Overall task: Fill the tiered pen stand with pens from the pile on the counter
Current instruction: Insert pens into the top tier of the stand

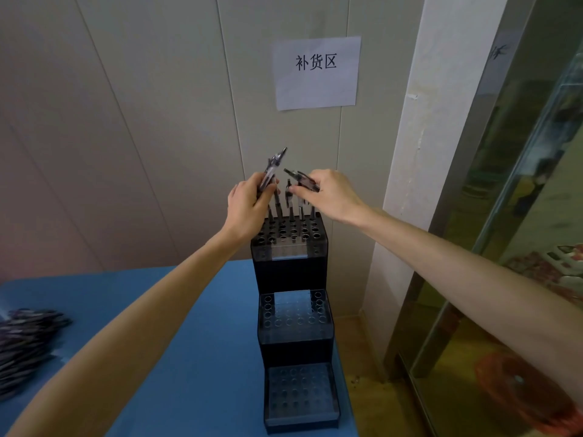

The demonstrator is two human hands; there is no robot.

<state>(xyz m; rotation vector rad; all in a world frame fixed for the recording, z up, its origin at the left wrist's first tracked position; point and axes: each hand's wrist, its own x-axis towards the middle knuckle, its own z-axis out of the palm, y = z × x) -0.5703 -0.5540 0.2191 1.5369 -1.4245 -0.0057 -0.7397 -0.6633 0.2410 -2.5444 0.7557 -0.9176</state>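
Note:
A black three-tier pen stand (293,272) stands on the blue counter (195,342). Several pens (290,203) stand upright in the back row of its top tier. The middle tier (295,316) and bottom tier (301,392) show only bare holes. My left hand (249,203) grips a bunch of dark pens (273,167) above the top tier's left side. My right hand (331,195) holds a few pens (303,179) over the top tier's right side, tips pointing left. A pile of dark pens (25,345) lies at the counter's left edge.
The stand sits near the counter's right edge, close to a panelled wall with a paper sign (317,72). A glass door (504,216) and the floor are to the right, with a red object (523,395) low behind the glass.

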